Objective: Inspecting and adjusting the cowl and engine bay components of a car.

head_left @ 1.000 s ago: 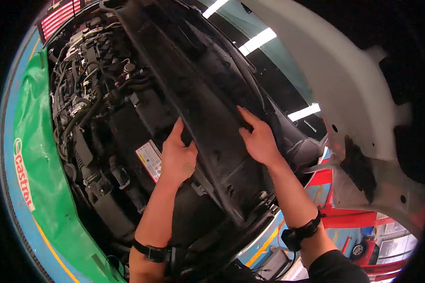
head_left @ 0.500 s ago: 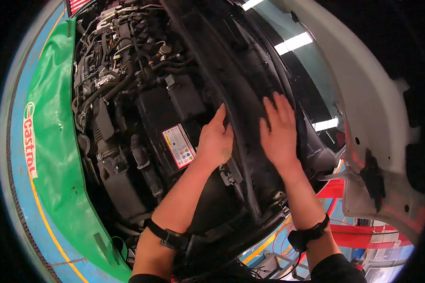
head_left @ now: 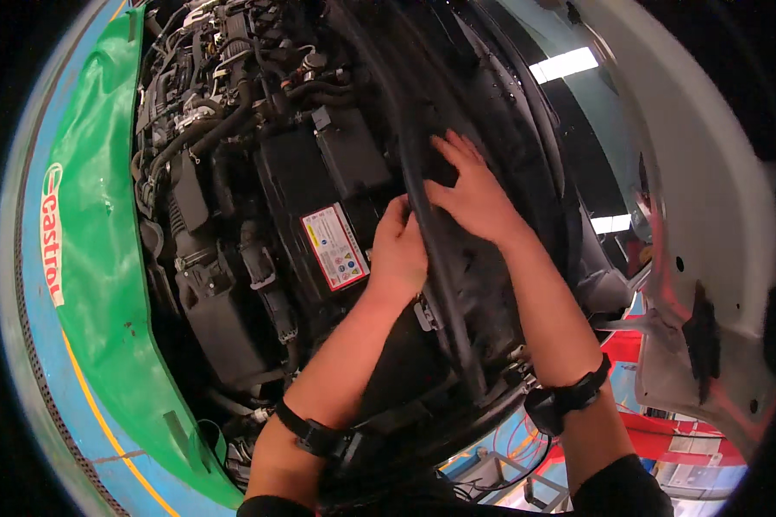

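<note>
A long black rubber sealing strip (head_left: 444, 297) runs along the near edge of the dark cowl panel (head_left: 491, 302) behind the engine bay. At its left side my left hand (head_left: 398, 258) is closed, fingers curled in against the strip, fingertips partly hidden. Across the strip, my right hand (head_left: 476, 196) rests on the panel with its fingers stretched out and apart. The right thumb touches the strip near the left fingertips. Just left of my left hand lies the black car battery (head_left: 306, 172) with a white and red label (head_left: 334, 247).
A green fender cover (head_left: 99, 215) drapes the car's left side. Hoses and engine parts (head_left: 224, 77) fill the far left. The raised light-coloured bonnet (head_left: 698, 172) hangs at the right, near the windscreen (head_left: 603, 142). Red equipment (head_left: 698, 431) stands at lower right.
My right hand has moved left and away from me, its thumb now at the strip. My left hand has gone from a pointing finger to curled fingers. The view has shifted slightly.
</note>
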{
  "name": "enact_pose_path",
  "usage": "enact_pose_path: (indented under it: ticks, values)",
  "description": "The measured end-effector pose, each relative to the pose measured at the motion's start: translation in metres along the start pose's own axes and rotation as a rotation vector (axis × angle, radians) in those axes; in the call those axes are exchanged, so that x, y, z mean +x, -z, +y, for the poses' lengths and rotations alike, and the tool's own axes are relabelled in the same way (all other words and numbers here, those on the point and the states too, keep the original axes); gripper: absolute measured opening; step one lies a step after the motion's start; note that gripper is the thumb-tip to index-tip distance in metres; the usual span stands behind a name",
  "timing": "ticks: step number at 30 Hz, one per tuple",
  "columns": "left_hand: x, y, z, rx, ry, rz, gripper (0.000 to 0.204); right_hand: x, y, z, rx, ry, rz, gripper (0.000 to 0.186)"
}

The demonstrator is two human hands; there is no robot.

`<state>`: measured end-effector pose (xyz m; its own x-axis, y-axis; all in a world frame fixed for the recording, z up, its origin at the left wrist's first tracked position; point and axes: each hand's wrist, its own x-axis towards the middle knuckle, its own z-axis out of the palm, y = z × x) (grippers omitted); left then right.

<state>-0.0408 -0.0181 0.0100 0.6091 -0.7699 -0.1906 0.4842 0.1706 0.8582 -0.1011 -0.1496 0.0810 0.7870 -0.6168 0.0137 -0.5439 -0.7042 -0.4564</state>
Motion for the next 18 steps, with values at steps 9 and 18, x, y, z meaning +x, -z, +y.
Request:
enact_pose_path:
  ticks: [9,18]
  values:
    - [0.009,0.025,0.003,-0.551,0.256,-0.386,0.023,0.010,-0.001,-0.005,-0.023,-0.001,-0.041,0.092]
    - [0.012,0.024,-0.010,-0.676,0.229,-0.405,0.026,0.014,-0.005,-0.008,-0.126,0.039,0.031,0.093]
